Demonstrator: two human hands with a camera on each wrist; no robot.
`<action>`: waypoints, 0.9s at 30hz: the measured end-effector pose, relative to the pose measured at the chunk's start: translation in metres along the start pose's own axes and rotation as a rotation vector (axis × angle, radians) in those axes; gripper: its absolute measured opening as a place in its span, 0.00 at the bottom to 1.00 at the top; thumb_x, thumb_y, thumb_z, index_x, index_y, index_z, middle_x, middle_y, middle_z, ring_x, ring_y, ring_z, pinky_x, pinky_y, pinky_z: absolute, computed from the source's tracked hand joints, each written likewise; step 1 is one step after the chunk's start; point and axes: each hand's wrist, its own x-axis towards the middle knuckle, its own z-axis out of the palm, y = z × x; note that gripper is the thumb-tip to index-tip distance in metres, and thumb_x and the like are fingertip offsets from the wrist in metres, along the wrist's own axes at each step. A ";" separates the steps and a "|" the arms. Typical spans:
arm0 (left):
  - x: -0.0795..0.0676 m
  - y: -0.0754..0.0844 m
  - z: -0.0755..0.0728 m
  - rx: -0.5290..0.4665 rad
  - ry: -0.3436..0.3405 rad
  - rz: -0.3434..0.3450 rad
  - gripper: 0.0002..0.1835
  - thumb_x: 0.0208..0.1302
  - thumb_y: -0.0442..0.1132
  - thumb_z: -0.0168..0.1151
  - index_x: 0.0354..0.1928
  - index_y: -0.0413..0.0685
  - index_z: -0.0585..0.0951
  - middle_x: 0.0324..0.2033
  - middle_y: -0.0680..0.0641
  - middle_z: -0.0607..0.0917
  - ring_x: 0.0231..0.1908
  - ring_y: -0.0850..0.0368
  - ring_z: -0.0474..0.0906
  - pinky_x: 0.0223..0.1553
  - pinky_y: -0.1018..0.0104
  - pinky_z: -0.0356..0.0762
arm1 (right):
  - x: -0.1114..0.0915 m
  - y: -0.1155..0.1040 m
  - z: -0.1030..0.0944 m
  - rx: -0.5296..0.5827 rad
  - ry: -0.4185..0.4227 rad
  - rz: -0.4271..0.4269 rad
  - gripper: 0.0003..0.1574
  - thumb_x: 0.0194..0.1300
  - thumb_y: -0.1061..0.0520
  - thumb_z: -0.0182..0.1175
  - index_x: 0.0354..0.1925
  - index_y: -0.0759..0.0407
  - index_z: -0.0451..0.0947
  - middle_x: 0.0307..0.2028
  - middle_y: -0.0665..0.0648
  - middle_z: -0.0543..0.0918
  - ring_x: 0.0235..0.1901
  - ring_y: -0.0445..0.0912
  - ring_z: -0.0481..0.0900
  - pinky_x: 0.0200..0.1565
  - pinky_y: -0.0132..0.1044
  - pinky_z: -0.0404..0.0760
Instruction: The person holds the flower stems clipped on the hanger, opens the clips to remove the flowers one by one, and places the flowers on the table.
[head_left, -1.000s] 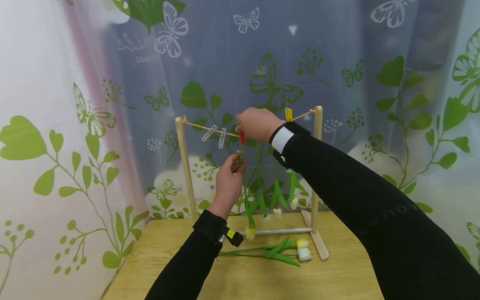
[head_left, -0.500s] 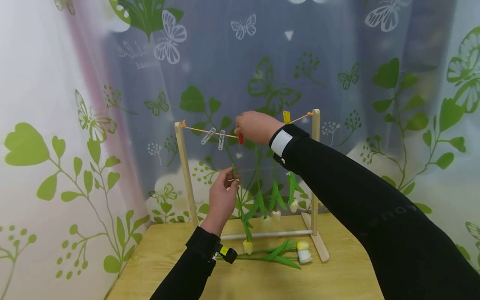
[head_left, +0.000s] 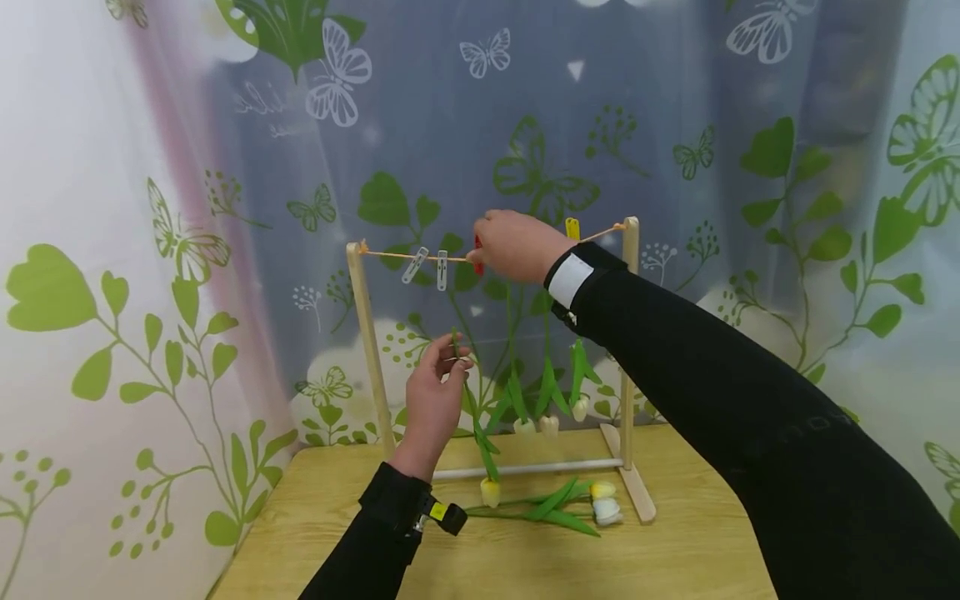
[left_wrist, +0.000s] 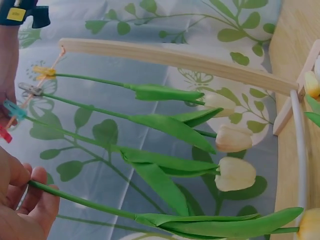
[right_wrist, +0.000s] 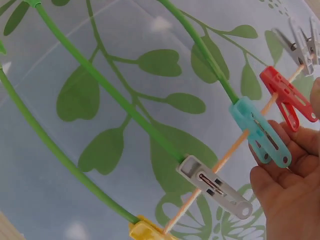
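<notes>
Over the table (head_left: 600, 562), near the middle of the orange cord (right_wrist: 229, 153) of a wooden frame (head_left: 367, 333), the right hand (head_left: 521, 246) is at a red clothespin (right_wrist: 280, 87); whether its fingers grasp it cannot be told. Lower left, the left hand (head_left: 435, 396) pinches the stem of a yellow-white tulip (left_wrist: 215, 227), bloom downward, stem end below the cord. To the right, three pale tulips (left_wrist: 175, 130) hang from yellow, grey and teal clothespins (right_wrist: 212, 187). Two tulips (head_left: 558, 504) lie nearer on the table.
</notes>
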 end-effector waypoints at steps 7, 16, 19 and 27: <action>-0.005 0.009 -0.004 -0.023 -0.013 0.012 0.24 0.81 0.33 0.54 0.72 0.61 0.71 0.61 0.45 0.79 0.60 0.54 0.80 0.66 0.64 0.80 | -0.008 -0.002 -0.009 -0.048 0.127 -0.023 0.31 0.78 0.36 0.54 0.55 0.63 0.77 0.44 0.60 0.76 0.45 0.54 0.77 0.48 0.46 0.82; -0.006 0.012 -0.003 -0.022 -0.004 0.033 0.22 0.80 0.35 0.56 0.69 0.64 0.73 0.57 0.49 0.81 0.57 0.53 0.82 0.62 0.63 0.84 | -0.023 -0.018 0.003 -0.120 0.277 -0.177 0.40 0.74 0.38 0.62 0.66 0.68 0.73 0.54 0.64 0.79 0.55 0.58 0.78 0.59 0.47 0.82; -0.005 0.012 -0.002 -0.015 0.000 0.032 0.22 0.80 0.35 0.55 0.70 0.64 0.72 0.59 0.47 0.80 0.57 0.55 0.81 0.63 0.63 0.83 | -0.033 -0.024 0.018 -0.099 0.310 -0.235 0.39 0.73 0.39 0.64 0.65 0.67 0.74 0.53 0.64 0.80 0.53 0.57 0.79 0.62 0.47 0.81; -0.003 0.017 -0.002 -0.052 -0.012 0.039 0.23 0.80 0.35 0.56 0.71 0.61 0.71 0.59 0.47 0.80 0.58 0.55 0.81 0.63 0.63 0.83 | -0.060 -0.027 0.065 0.011 0.198 -0.224 0.37 0.71 0.41 0.67 0.65 0.66 0.76 0.55 0.62 0.81 0.54 0.55 0.81 0.56 0.43 0.86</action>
